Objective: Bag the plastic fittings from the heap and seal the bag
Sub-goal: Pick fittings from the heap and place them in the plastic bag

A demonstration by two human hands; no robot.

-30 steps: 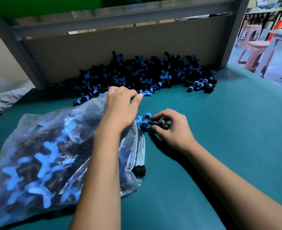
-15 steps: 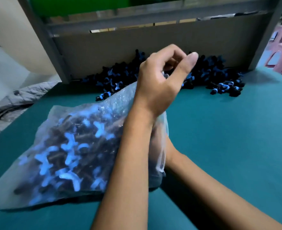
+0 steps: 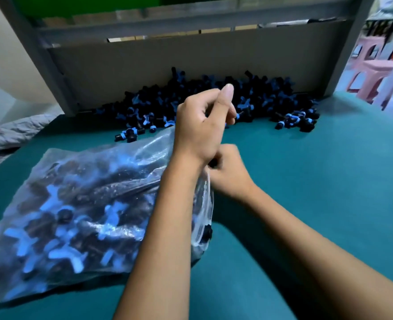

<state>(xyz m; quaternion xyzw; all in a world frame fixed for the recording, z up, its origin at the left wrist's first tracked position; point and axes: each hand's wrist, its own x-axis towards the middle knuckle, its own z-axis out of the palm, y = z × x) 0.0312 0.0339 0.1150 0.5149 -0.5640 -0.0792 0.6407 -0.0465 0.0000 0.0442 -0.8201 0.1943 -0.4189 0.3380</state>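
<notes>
bag: clear, nearly full, at 8 o'clock on the table.
heap: 12 o'clock.
left hand: pinches the bag mouth up.
right hand: curled at the mouth, perhaps dropping fittings.
tip: hold the mouth wide.

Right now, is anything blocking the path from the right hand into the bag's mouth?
Nothing visible blocks it: the left hand holds the bag mouth lifted, and the right hand is already at the opening beneath it.
</notes>
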